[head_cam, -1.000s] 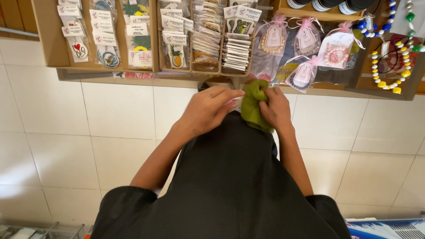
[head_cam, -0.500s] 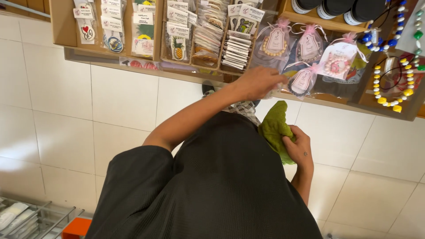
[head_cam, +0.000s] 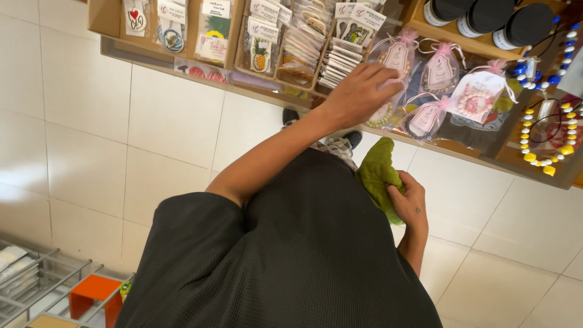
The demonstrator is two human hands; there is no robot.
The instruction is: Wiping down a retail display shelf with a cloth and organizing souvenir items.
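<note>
Our left hand [head_cam: 358, 94] reaches out over the shelf edge, fingers curled down onto a sheer pink gift pouch [head_cam: 395, 58] at the front of the display; whether they pinch its fabric or only rest on it we cannot tell. Our right hand [head_cam: 410, 203] hangs back near our waist, closed around a bunched green cloth [head_cam: 378, 176], well apart from the shelf. So the pouch lies ahead of us and slightly to the right, under the left hand, which is plainly the nearer of the two. Its long axis runs away from us, ribbon-tied neck at the far end. Just beside it sit more pink pouches [head_cam: 440, 73], one holding a bead bracelet [head_cam: 473, 100]. To the left stand wooden trays of carded stickers [head_cam: 264, 42]; to the right hang strings of coloured beads [head_cam: 546, 152]. Below us lies a white tiled floor [head_cam: 91, 133]
</note>
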